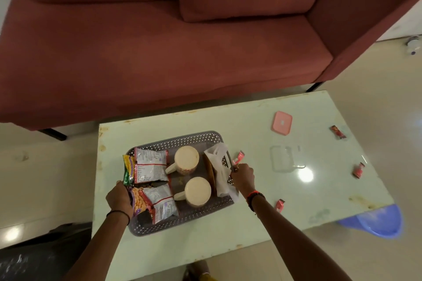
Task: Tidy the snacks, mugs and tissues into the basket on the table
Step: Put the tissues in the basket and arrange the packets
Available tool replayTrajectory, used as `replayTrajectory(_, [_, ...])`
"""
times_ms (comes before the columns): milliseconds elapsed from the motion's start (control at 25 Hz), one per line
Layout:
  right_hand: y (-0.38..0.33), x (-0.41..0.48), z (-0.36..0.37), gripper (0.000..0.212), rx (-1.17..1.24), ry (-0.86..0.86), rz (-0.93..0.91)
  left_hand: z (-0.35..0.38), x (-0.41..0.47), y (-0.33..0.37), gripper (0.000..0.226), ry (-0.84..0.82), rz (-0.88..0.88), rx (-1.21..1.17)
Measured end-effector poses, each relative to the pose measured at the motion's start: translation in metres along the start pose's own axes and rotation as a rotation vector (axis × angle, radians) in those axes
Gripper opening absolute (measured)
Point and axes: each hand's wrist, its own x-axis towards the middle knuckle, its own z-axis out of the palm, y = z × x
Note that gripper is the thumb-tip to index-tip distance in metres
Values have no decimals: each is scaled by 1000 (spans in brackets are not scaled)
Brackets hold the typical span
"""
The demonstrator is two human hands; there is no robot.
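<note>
Basket (194, 139) sits on your desk (251, 223), toward its left half, turned slightly against the desk edges. Its left rim is close to the desk's left edge; its near rim has a clear strip of desk before the front edge.

Your left hand (120, 198) is curled over the basket's left rim, beside the snack packets (150, 166). Your right hand (243, 174) is closed on the right rim, next to the white tissues (220, 166), which spill over that edge. Both arms come in from the near side.

Inside: packets stacked along the left side, some poking above the rim. Two cream mugs (186, 159) in the middle, one behind the other, handles pointing left. Tissues on the right, with a brown flat piece just left of them.

Loose on the desk: one small red wrapper (239, 157) just beyond your right hand, another (280, 205) near your right wrist, two more (338, 132) well apart by the right edge. Pink lid (282, 123) at the far right area, clear container (282, 158) near it.

Open room: right half of the desk is mostly bare. Sofa (159, 52) runs just behind the far edge. Blue plastic item (379, 221) shows past the desk's right corner.
</note>
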Motion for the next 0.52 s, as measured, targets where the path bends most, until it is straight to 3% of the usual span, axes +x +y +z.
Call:
replayTrajectory(400, [42, 25, -21, 23, 81, -51, -23, 37, -3, -7, 33, -14, 0, 86])
replayTrajectory(520, [48, 51, -33, 24, 125, 31, -35, 40, 1, -9, 29, 4, 26, 155])
